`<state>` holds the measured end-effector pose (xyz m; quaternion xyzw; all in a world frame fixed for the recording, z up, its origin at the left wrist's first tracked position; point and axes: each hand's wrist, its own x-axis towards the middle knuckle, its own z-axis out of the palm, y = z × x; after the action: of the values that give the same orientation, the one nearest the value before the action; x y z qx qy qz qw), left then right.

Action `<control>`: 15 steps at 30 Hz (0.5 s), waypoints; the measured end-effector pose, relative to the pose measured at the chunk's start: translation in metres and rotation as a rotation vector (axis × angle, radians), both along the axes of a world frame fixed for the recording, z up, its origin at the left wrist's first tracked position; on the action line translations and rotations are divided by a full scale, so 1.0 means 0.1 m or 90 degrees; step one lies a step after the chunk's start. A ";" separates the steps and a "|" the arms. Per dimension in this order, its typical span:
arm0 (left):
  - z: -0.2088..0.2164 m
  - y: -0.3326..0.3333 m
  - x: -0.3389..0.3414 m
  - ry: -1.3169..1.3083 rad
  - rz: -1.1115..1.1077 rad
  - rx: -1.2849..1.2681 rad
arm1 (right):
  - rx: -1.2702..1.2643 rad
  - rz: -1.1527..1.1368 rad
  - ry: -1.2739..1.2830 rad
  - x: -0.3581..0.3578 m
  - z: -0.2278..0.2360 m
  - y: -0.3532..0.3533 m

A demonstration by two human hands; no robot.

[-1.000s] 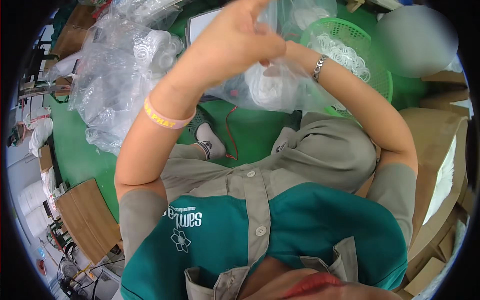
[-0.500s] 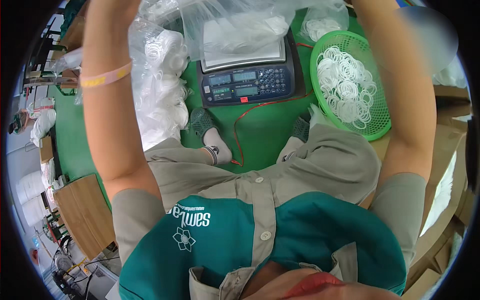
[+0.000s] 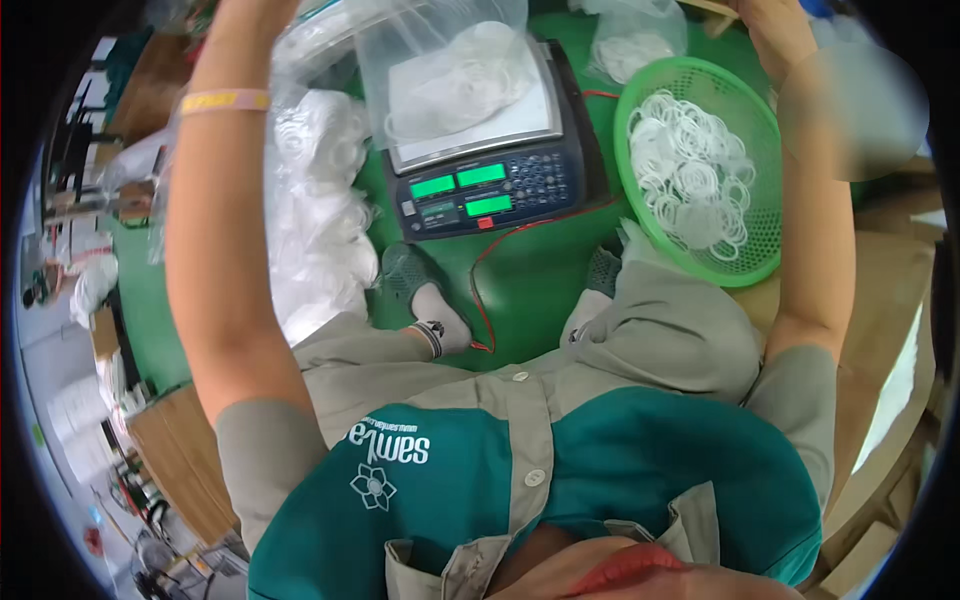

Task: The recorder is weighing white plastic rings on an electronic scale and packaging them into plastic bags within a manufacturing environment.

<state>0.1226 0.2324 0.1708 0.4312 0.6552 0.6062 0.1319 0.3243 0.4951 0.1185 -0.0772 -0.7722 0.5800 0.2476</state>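
1. knees in grey trousers and a socked foot [image 3: 440, 325] rest on the green floor [image 3: 530, 290], nearest the person.
2. counting scale [image 3: 490, 185] beyond, a clear, crinkly bag of white rings [image 3: 460, 85] on its pan, long axis running left to right.
3. round green mesh basket [image 3: 700, 170] of thin white rings at the scale's right.
4. left hand [image 3: 235, 15] and right hand [image 3: 765, 20] are raised to the top edge; the left is nearer the bag, fingers cut off, grip not discernible.
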 end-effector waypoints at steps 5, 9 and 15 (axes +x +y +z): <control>0.03 -0.12 0.33 0.099 0.037 0.063 | 0.034 -0.066 -0.138 0.43 -1.19 0.86; -0.67 -0.46 0.17 0.064 0.078 -0.067 | 0.253 -0.119 -0.406 0.83 -2.67 1.10; -0.55 -0.50 0.22 0.054 0.118 -0.102 | 0.512 -0.099 -0.563 0.76 -3.62 0.75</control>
<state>0.1443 0.1827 0.1163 0.3823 0.7435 0.5425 0.0815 0.3999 0.5705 -0.2434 -0.2678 -0.9528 0.1355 -0.0455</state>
